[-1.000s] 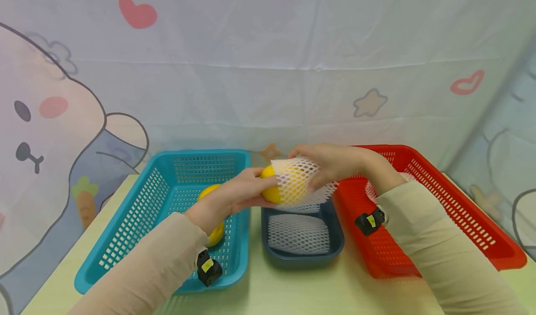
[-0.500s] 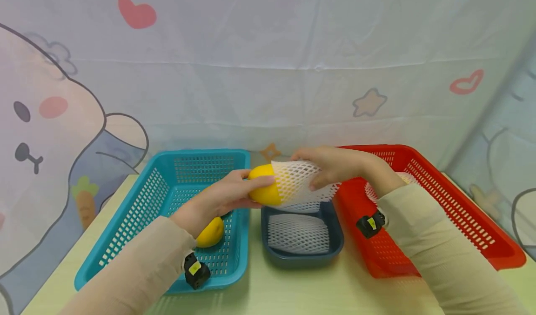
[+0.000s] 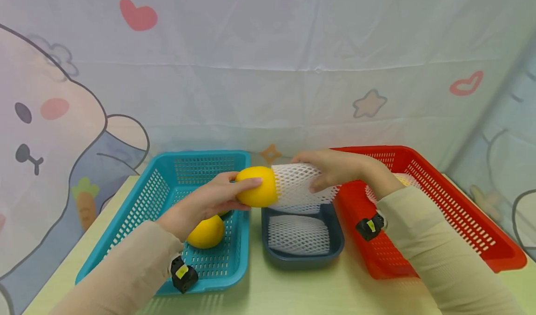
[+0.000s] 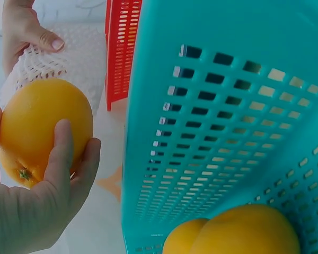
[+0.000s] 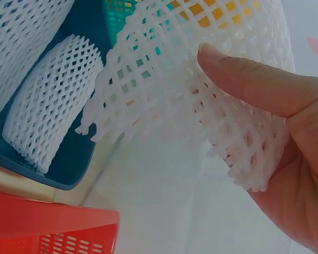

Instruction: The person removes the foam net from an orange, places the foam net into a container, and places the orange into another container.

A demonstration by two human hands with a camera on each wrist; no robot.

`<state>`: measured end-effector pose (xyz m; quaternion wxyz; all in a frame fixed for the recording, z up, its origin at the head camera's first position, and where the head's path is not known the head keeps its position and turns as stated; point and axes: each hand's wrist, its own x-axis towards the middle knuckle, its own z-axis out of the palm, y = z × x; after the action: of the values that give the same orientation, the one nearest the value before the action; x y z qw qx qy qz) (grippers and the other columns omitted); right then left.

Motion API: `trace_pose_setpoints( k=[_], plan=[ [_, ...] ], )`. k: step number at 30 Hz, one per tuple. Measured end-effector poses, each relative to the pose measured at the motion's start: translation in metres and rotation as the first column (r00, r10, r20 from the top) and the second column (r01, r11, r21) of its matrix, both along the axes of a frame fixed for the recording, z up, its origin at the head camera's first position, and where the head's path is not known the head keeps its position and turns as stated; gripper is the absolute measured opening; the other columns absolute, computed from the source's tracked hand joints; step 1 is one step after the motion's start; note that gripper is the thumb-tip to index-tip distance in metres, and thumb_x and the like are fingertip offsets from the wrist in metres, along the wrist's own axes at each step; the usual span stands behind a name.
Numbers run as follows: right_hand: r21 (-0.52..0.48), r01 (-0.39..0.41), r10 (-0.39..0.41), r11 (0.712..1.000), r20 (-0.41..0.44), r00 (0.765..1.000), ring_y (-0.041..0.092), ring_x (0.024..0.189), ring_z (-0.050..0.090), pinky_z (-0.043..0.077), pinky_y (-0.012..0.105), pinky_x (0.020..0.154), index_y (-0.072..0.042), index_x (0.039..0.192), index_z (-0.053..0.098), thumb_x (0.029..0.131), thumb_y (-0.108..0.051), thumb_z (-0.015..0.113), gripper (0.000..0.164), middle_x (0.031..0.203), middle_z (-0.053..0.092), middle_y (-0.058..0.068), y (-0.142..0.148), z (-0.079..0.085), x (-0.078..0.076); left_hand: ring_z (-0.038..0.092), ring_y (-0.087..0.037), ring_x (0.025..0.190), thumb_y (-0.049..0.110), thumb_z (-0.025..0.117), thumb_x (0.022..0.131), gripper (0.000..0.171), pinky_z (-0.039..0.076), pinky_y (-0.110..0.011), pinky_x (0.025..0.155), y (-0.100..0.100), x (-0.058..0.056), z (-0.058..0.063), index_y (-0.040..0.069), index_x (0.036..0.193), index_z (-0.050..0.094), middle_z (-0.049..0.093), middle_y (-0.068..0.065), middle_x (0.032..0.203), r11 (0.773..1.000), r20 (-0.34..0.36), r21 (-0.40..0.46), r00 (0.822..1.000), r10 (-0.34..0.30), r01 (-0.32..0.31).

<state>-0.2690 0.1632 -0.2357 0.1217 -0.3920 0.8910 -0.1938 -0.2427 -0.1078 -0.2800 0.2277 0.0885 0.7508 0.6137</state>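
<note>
My left hand (image 3: pixel 215 196) grips a smooth orange (image 3: pixel 265 195), thumb on one side and fingers on the other. The left wrist view shows its green stem end near my palm. A white foam net sleeve (image 3: pixel 295 182) is held in my right hand (image 3: pixel 337 168), with the thumb pressed on its outside. The sleeve's left edge meets the orange's right side, and its far end hangs frayed and loose in the right wrist view. Both hands are raised over the small dark blue tub (image 3: pixel 301 262), where more foam net sleeves (image 3: pixel 298 234) lie flat.
At left stands a turquoise slotted basket (image 3: pixel 244 259) with a few oranges (image 3: pixel 206 232) inside. A red slotted basket (image 3: pixel 498 261) stands at right, holding net-wrapped fruit (image 3: pixel 406 180) partly behind my right wrist. A printed cloth (image 3: pixel 251 96) hangs behind the pale table (image 3: pixel 268 291).
My left hand has moved left with the orange, which has come out of the foam net sleeve. My right hand has stayed nearly in place with the sleeve.
</note>
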Motion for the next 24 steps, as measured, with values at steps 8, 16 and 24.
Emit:
trace_pose_setpoints(
  k=[8,16,24],
  plan=[
    [-0.009,-0.013,0.013,1.0,-0.002,1.0,0.021,0.103,0.054,0.051,0.036,0.085,-0.011,0.128,0.047,0.08,-0.003,0.069,0.053,0.116,0.057,0.002,0.001,-0.005,-0.003,0.061,-0.022,0.09,0.035,0.062,0.089,0.063,0.054,-0.029,0.08,-0.01,0.001,0.0,-0.001,0.135,0.037,0.049,-0.019,0.119,0.999,0.01,-0.016,1.0,0.028,-0.027],
    [0.003,-0.008,0.009,1.0,-0.009,1.0,0.021,0.107,0.052,0.048,0.04,0.09,-0.01,0.127,0.049,0.081,-0.004,0.07,0.051,0.117,0.057,0.001,0.002,-0.009,-0.007,0.061,-0.022,0.09,0.037,0.063,0.088,0.064,0.052,-0.032,0.085,-0.022,0.001,0.001,0.0,0.134,0.039,0.049,-0.019,0.12,0.998,0.003,-0.041,0.999,0.049,-0.049],
    [0.02,-0.004,0.004,1.0,-0.017,1.0,0.022,0.108,0.051,0.047,0.042,0.092,-0.01,0.123,0.051,0.081,-0.003,0.068,0.046,0.115,0.056,0.001,0.001,-0.022,-0.014,0.06,-0.023,0.092,0.037,0.061,0.089,0.065,0.051,-0.034,0.087,-0.031,-0.001,0.0,-0.002,0.135,0.036,0.046,-0.02,0.122,0.996,0.009,-0.037,0.997,0.081,-0.081]
  ],
)
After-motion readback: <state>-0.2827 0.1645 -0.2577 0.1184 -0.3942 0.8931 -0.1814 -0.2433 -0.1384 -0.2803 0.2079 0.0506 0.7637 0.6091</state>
